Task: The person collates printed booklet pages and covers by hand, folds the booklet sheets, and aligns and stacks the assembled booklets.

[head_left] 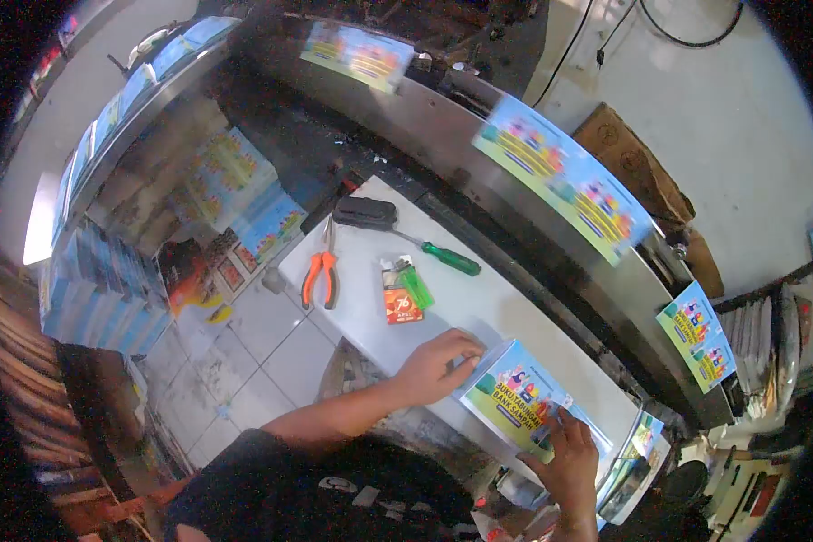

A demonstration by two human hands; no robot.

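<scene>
A stack of printed booklets point(515, 397), with a blue and green cartoon cover reading "Buku Tabungan Bank Sampah", lies on the white tabletop point(506, 312). My left hand point(438, 369) is curled against the stack's left end, with thumb and fingertips at its edge. At the other end, my right hand point(569, 456) grips the stack, fingers over the top cover and thumb by the near side. Farther left on the table are orange-handled pliers point(320, 275), a green-handled screwdriver point(450, 258), a black case-like object point(365, 213), a red pack marked 76 point(404, 305) and a green lighter point(415, 287).
Behind the table runs a long metal rail point(443, 113) carrying printed sheets point(560, 172), some blurred. Tall stacks of booklets point(99, 298) stand at left above the tiled floor point(244, 361). More booklets point(637, 452) sit at the table's right end. Cardboard point(628, 154) leans against the wall.
</scene>
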